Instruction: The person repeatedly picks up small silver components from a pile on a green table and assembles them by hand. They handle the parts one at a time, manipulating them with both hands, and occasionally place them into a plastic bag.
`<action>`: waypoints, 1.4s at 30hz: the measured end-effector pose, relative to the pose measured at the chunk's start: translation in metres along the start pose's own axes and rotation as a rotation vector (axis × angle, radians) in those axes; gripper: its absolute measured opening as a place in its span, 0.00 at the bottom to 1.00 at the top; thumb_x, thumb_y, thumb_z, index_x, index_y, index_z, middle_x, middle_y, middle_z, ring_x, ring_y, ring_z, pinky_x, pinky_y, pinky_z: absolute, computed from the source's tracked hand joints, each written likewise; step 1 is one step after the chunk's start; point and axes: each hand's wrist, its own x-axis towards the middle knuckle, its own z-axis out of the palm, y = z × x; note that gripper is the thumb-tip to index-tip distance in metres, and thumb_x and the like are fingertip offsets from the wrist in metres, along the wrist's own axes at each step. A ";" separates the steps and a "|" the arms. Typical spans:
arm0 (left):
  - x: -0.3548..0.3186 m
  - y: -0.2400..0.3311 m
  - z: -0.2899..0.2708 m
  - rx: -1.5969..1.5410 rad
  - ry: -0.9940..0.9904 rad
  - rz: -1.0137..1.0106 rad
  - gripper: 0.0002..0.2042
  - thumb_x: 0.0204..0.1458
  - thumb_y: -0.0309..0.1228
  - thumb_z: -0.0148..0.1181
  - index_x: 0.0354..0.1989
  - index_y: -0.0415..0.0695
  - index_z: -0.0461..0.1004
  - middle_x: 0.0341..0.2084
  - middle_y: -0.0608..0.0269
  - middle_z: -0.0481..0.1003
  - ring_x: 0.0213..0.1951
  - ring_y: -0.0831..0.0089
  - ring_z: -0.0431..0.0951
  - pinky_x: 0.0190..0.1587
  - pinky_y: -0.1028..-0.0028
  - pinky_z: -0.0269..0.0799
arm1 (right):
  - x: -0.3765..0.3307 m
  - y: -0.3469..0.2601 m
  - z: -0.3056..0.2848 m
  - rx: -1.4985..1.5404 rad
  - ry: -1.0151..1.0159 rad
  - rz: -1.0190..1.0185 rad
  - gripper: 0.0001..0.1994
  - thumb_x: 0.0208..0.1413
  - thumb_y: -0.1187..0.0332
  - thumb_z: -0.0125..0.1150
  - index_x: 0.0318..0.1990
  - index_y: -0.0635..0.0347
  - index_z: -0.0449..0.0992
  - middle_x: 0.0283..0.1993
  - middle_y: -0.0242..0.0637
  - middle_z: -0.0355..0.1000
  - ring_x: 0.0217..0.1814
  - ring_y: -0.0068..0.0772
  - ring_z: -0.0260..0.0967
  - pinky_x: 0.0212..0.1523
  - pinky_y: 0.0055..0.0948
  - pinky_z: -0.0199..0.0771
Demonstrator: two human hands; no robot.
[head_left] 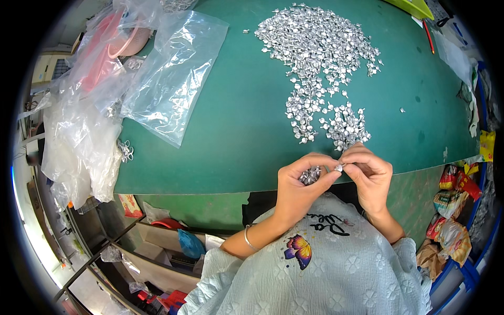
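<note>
My left hand (300, 184) is closed around a small clump of silver metal pieces (311, 176) in its palm. Between its thumb and forefinger it pinches one more small silver metal piece (338, 168). My right hand (370, 178) meets it there, thumb and forefinger pressed together at that same piece. Just beyond my fingers lies a small heap of the same pieces (346, 126) on the green table (226, 142). Farther back this runs into a big spread pile (315, 42). Each piece looks rounded with a short stem; finer detail is too small to tell.
A flat clear plastic bag (181, 73) lies left of the pile, beside crumpled bags (84, 136) and a pink basin (131, 42). One stray piece (402, 110) sits at the right. A red pencil (428, 37) and a yellow-green tray (412, 6) are at the far right.
</note>
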 end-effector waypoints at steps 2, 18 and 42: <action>-0.001 0.001 0.001 0.015 0.001 0.019 0.08 0.42 0.15 0.58 0.32 0.36 0.74 0.27 0.66 0.72 0.27 0.84 0.66 0.31 0.84 0.62 | 0.000 -0.001 -0.001 -0.004 -0.002 -0.004 0.05 0.43 0.84 0.58 0.30 0.69 0.74 0.32 0.40 0.71 0.36 0.30 0.66 0.38 0.25 0.64; -0.002 0.004 -0.001 0.004 -0.034 -0.116 0.04 0.44 0.20 0.59 0.30 0.36 0.74 0.26 0.66 0.72 0.26 0.86 0.66 0.27 0.85 0.61 | -0.002 -0.009 0.000 -0.122 -0.071 0.035 0.04 0.49 0.76 0.57 0.26 0.65 0.70 0.27 0.34 0.67 0.31 0.26 0.61 0.36 0.23 0.61; 0.006 -0.013 -0.008 -0.716 -0.144 -0.558 0.14 0.58 0.37 0.42 0.23 0.43 0.65 0.14 0.69 0.59 0.19 0.81 0.57 0.19 0.80 0.51 | 0.016 0.037 -0.022 -1.018 -0.066 -0.414 0.10 0.40 0.79 0.58 0.34 0.62 0.73 0.36 0.37 0.66 0.37 0.38 0.63 0.36 0.32 0.62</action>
